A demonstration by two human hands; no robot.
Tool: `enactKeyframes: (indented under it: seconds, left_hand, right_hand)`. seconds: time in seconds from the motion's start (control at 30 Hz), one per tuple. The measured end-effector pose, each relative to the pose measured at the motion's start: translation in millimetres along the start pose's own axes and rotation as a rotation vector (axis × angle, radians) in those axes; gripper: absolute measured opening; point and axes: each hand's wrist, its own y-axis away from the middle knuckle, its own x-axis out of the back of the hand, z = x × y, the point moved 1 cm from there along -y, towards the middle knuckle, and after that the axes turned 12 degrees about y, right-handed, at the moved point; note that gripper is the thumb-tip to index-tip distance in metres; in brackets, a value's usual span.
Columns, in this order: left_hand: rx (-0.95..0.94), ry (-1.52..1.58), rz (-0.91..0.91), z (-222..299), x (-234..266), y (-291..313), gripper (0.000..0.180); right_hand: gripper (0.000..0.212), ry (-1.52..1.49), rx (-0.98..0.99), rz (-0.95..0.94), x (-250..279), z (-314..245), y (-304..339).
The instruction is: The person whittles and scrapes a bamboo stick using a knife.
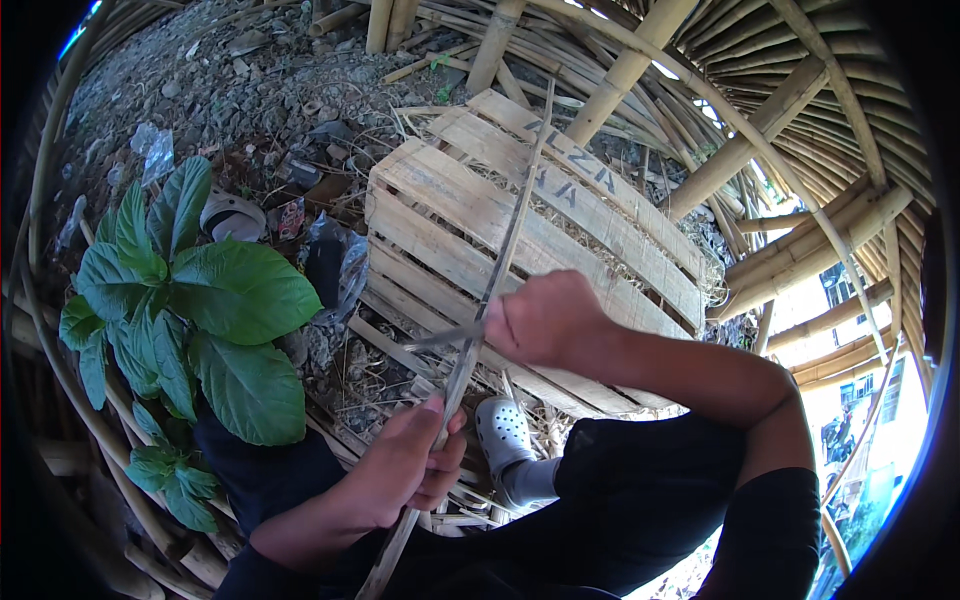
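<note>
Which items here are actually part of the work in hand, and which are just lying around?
In use:
- bamboo strip, gripped by left hand
- knife blade, held against the strip by right hand

Lying about:
- wooden crate
- leafy plant
- bamboo poles
- plastic scraps on the gravel

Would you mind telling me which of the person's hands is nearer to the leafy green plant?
Left. The left hand grips the lower part of the bamboo strip, just right of the green plant. The right hand holds a knife against the strip, farther right.
</note>
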Motion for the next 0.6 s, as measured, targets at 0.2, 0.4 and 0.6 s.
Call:
enactKeyframes:
  seconds: [0.2,0.4,0.6]
  left_hand:
    - [0.002,0.016,0.009,2.8,2.9,-1.4,0.029]
    - [-0.01,0.013,0.022,3.0,3.7,-7.2,0.029]
    - [-0.029,-0.011,0.009,7.8,5.3,-4.3,0.03]
  right_hand:
    - [0.045,0.04,-0.047,-0.052,7.4,-9.3,-2.5]
    - [0.043,0.037,-0.056,-0.042,-5.2,-4.9,0.0]
    - [0.043,0.08,-0.163,-0.117,-1.5,1.5,-4.6]
